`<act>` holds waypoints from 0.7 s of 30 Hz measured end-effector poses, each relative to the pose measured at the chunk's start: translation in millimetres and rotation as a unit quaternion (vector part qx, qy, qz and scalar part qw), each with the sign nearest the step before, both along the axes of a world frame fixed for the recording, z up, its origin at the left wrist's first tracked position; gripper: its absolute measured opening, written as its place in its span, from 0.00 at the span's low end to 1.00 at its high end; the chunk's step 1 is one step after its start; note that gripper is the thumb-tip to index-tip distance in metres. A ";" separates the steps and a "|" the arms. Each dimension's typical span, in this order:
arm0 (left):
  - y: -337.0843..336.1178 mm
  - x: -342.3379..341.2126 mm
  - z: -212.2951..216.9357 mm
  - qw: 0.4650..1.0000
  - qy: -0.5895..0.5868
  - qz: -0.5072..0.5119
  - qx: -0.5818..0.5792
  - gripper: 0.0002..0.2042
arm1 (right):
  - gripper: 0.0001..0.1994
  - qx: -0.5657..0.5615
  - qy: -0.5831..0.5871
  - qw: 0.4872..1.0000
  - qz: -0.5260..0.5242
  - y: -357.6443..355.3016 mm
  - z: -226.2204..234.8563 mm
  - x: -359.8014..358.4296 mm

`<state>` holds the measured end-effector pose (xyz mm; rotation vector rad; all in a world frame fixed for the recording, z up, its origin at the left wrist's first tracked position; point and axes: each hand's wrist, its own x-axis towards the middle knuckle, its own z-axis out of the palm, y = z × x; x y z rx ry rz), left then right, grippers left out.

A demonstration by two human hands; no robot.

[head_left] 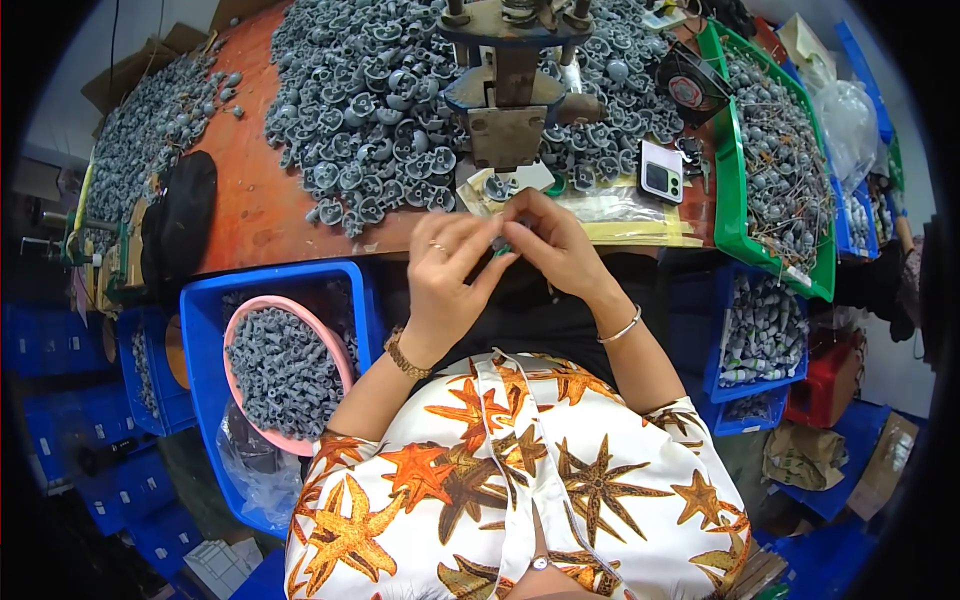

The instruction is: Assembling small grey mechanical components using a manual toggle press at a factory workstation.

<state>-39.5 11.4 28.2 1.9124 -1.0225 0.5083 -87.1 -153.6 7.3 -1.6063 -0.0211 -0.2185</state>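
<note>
My left hand and my right hand meet at the table's front edge, fingertips close together. Between them is a small dark grey part with a touch of green beside it, mostly covered by fingers, so its exact kind does not show. Both hands pinch at it. Just beyond them stands a bench press with a blunt metal head, and a grey round piece lies below that head. A big heap of grey plastic cup-shaped parts spreads behind and to the left.
On the left, a blue bin holds a pink basin full of small grey parts. A phone and a small fan sit right of the press. A green crate of wired parts borders the table's right end.
</note>
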 end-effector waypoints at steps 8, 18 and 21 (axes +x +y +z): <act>-16.1 13.8 -15.1 0.979 0.202 0.008 0.000 0.08 | 0.09 -0.016 0.039 0.995 -0.086 0.9 -5.6 11.2; -28.2 38.9 -29.8 0.979 0.197 0.055 0.016 0.08 | 0.14 -0.409 -0.036 0.885 -0.221 9.8 -12.6 22.0; -31.2 43.7 -30.0 0.980 0.199 0.032 -0.004 0.09 | 0.15 -0.417 -0.040 0.880 -0.224 9.9 -11.4 21.6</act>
